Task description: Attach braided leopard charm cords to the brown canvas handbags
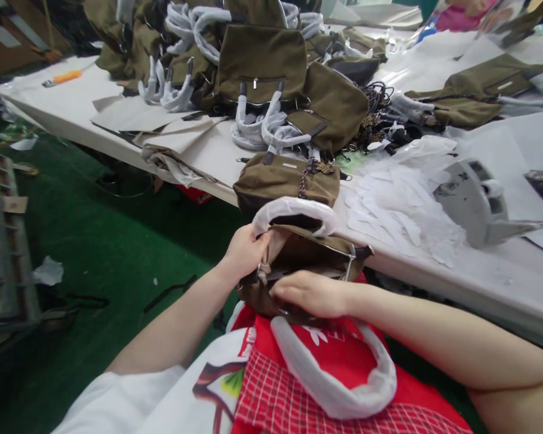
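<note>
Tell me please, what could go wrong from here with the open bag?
The open bag is held up by the left hand near its rim, while the right hand is inside. It might slip down if that hold loosens. The zipper lies close to the right wrist and could scratch it. The front wrapped handle hangs loose over the red apron, so it may snag or lose its wrapping.

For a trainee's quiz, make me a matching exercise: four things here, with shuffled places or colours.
1. Open bag
2. Floor
3. Orange tool
4. Apron

A. Green
B. On the table's left end
C. Red, partly checked
D. Gripped by the left hand, the right hand at its opening

Pairs: 1-D, 2-A, 3-B, 4-C
</note>
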`<state>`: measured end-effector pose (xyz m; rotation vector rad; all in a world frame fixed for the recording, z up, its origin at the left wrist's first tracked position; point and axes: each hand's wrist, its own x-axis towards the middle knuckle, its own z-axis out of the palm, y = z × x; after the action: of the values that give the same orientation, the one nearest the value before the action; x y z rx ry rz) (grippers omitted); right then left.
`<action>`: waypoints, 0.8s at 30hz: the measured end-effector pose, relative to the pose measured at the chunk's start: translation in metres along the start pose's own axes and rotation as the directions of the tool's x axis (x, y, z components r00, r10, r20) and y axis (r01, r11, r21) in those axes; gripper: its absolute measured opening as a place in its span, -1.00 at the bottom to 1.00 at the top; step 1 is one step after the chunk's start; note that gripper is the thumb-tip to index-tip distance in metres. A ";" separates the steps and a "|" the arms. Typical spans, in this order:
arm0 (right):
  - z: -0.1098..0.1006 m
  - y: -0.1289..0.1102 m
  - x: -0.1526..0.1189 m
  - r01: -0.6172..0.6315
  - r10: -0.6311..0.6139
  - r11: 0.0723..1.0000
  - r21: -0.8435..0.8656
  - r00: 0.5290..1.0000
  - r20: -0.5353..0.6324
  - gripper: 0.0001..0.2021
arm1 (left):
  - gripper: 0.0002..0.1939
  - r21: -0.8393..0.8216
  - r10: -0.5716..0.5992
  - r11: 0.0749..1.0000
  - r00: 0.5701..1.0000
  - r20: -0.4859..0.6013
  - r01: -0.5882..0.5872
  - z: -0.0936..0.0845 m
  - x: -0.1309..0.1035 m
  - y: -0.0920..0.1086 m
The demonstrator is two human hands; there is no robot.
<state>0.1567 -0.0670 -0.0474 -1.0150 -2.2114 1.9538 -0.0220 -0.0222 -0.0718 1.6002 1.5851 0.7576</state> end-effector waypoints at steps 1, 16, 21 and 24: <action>-0.001 0.005 0.007 -0.125 0.133 0.984 0.123 0.990 -0.056 -0.71 | -0.73 -0.094 -0.047 0.994 0.999 -0.007 0.046 0.002 0.001 -0.002; -0.032 0.054 0.046 -0.165 0.589 0.685 0.710 0.698 -0.406 -0.83 | -0.59 -0.338 -0.161 0.902 0.937 0.311 0.267 -0.005 0.010 -0.010; -0.033 0.073 0.054 -0.157 0.528 0.788 0.595 0.670 -0.522 -0.85 | -0.55 -0.360 -0.176 0.851 0.853 0.490 0.382 -0.004 0.006 -0.009; -0.028 0.083 0.057 -0.207 0.448 0.876 0.435 0.685 -0.575 -0.81 | -0.52 -0.337 -0.172 0.865 0.850 0.497 0.372 -0.006 0.003 -0.005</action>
<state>0.1613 -0.0149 -0.1378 -1.7912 -1.3119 1.5985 -0.0298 -0.0187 -0.0732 1.0895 1.1724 0.4773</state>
